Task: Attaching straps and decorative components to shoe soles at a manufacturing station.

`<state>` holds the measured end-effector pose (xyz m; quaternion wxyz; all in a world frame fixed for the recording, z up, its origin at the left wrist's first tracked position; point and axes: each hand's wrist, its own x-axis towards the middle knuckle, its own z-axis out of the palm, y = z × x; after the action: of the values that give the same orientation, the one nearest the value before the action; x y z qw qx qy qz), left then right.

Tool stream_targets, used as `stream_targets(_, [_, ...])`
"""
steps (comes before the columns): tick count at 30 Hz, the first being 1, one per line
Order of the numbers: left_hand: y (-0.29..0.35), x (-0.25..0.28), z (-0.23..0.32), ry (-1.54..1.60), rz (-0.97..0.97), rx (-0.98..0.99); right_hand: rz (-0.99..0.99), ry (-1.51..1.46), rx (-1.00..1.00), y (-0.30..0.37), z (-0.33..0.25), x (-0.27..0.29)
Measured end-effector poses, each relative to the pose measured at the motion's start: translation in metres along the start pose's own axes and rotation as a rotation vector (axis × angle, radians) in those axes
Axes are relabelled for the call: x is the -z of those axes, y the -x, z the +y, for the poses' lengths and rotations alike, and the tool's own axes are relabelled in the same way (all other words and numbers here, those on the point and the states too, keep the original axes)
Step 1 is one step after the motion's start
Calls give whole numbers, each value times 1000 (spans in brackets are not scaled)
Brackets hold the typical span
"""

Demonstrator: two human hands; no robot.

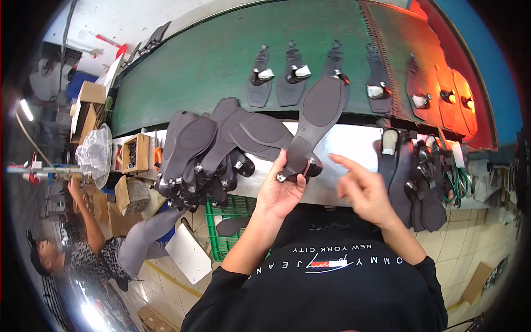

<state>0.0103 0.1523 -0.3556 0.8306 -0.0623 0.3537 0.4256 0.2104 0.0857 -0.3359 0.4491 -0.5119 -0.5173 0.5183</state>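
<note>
- In my left grip (278, 192), held by its nearer end: the dark sandal (322, 105), sole upward.
- Just beside, my right grip (363, 192) is empty, loosely open.
- I'd best support the sandal without bending it.

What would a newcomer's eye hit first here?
Probably the orange glow at the right end of the green belt. Then the dark sandal, sole showing, in the left hand near centre, the empty right hand beside it. Next, the heaped sandals on the metal table, left.
</note>
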Motion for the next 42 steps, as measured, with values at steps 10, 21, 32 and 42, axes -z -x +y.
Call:
stream_targets(10, [-1, -14, -35, -277, -107, -49, 11, -91, 159, 13, 20, -15])
stream_targets(21, [-2, -59, -84, -524, -139, -129, -25, -889, -142, 41, 25, 28])
stream_targets(32, [-27, -73, -116, -976, -43, -794, 66, -842, -35, 56, 37, 11])
stream_targets(42, [-22, -70, -114, -848, -191, -907, -15, -1310, -128, 60, 24, 30])
